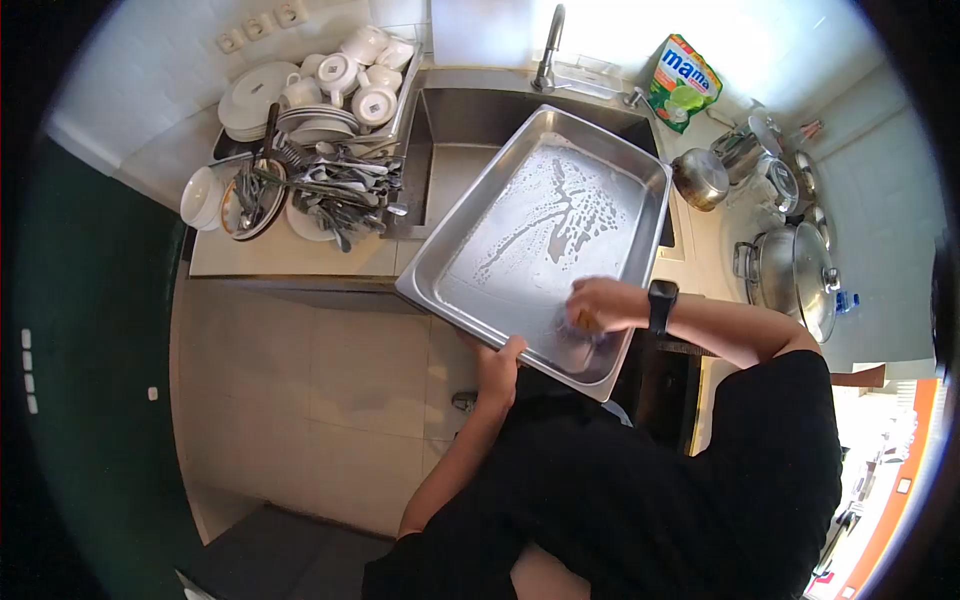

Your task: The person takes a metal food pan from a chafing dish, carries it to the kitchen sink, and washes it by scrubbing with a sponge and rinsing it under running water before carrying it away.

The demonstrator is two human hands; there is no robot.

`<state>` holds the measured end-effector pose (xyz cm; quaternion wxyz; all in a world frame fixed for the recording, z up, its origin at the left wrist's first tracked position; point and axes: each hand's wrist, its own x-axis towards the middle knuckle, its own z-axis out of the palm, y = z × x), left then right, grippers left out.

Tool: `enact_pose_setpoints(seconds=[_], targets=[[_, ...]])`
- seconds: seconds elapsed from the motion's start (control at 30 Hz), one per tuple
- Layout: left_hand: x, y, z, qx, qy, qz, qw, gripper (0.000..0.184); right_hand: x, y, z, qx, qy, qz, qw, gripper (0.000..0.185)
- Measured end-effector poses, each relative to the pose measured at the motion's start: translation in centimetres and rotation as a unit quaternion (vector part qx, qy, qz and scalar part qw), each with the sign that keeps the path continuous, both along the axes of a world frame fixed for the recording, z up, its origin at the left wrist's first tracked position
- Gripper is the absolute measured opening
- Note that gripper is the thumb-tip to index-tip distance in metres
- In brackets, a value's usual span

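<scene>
A large rectangular steel pan point(500, 298) is tilted, its far part over the sink and its near corner close to my body. Water drops and wet streaks cover its inner floor. My left hand point(497, 370) grips the pan's near left rim, thumb on top and fingers underneath. Inside the pan, near its right corner, my right hand point(605, 303) is closed around a small yellowish sponge point(588, 321) pressed to the floor. Motion blurs the sponge, and the fingers partly hide it. A dark watch point(662, 306) is on my right wrist.
The steel sink point(445, 185) has a tap point(549, 50) behind it. To its left are stacked plates point(255, 98), white cups point(375, 103) and piled cutlery point(345, 190). On the right stand a green detergent pouch point(684, 85), a small pot point(700, 180) and a large lidded pot point(790, 275).
</scene>
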<state>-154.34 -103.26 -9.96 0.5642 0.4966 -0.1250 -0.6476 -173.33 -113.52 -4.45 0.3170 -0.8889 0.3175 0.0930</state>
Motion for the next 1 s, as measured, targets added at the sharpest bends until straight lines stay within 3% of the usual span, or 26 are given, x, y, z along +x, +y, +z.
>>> enact_pose_setpoints(seconds=[0.07, 0.1, 0.17, 0.2, 0.23, 0.27, 0.3, 0.33, 0.37, 0.43, 0.5, 0.6, 0.7, 0.8, 0.9, 1.0], targets=[[-0.1, 0.0, 1.2, 0.007, -0.014, 0.004, 1.0, 0.03, -2.4, -3.1, -2.1, -0.086, 0.008, -0.075, 0.993, 0.012], [-0.2, 0.0, 1.4, 0.011, -0.019, 0.006, 1.0, 0.028, -3.3, -5.2, -3.5, -0.141, 0.07, -0.092, 0.983, 0.01], [0.0, 0.2, 0.3, 0.027, -0.027, -0.04, 0.998, 0.023, -3.9, -7.0, -5.3, -0.198, 0.03, -0.189, 0.961, 0.009], [0.0, 0.1, -0.1, 0.031, -0.03, -0.06, 0.997, 0.021, -3.3, -6.8, -5.9, -0.167, -0.005, -0.189, 0.968, 0.01], [0.0, 0.1, 0.1, 0.027, 0.003, -0.043, 0.999, 0.02, -1.9, -5.9, -6.2, -0.138, -0.04, -0.187, 0.972, 0.012], [0.0, 0.1, 0.4, 0.02, 0.037, -0.026, 0.999, 0.02, -0.1, -4.2, -4.8, -0.023, -0.072, -0.094, 0.993, 0.007], [-0.2, -0.2, 0.6, 0.008, 0.075, -0.006, 0.997, 0.021, 1.7, -1.6, -3.9, -0.109, -0.058, -0.064, 0.99, 0.018], [-0.3, -0.3, 0.3, 0.004, 0.072, -0.008, 0.997, 0.021, 3.1, 0.3, -2.7, -0.121, -0.177, 0.002, 0.977, 0.009], [-0.2, 0.0, -0.4, 0.004, 0.069, -0.012, 0.998, 0.021, 4.5, 2.0, -0.1, -0.01, -0.192, -0.011, 0.981, 0.009], [-0.5, -0.1, 0.2, 0.007, 0.076, -0.005, 0.997, 0.023, 3.8, 2.7, 0.4, -0.038, -0.174, 0.077, 0.981, 0.006], [-0.7, 0.1, 1.1, 0.01, 0.098, 0.02, 0.995, 0.024, 1.8, 2.8, 2.0, 0.024, -0.085, 0.066, 0.994, 0.003], [-0.8, 0.2, 0.5, 0.027, 0.064, 0.028, 0.997, 0.027, -2.2, 1.2, -0.6, -0.04, -0.077, -0.007, 0.996, 0.004], [-1.0, 0.3, 0.4, 0.041, 0.035, 0.032, 0.998, 0.028, -2.0, -1.1, 0.0, -0.106, 0.114, -0.115, 0.981, 0.01], [-1.7, -0.1, 2.1, 0.015, 0.043, 0.083, 0.996, 0.026, -0.4, 0.8, 1.3, -0.04, -0.024, -0.06, 0.997, 0.021], [-1.3, -0.1, 1.8, 0.0, 0.059, 0.075, 0.995, 0.025, 0.9, 2.8, 3.7, 0.005, 0.036, -0.001, 0.999, 0.021], [-1.2, 0.2, 1.6, 0.012, 0.054, 0.011, 0.998, 0.026, -2.1, 1.2, 0.2, -0.027, -0.006, -0.007, 1.0, 0.023]])
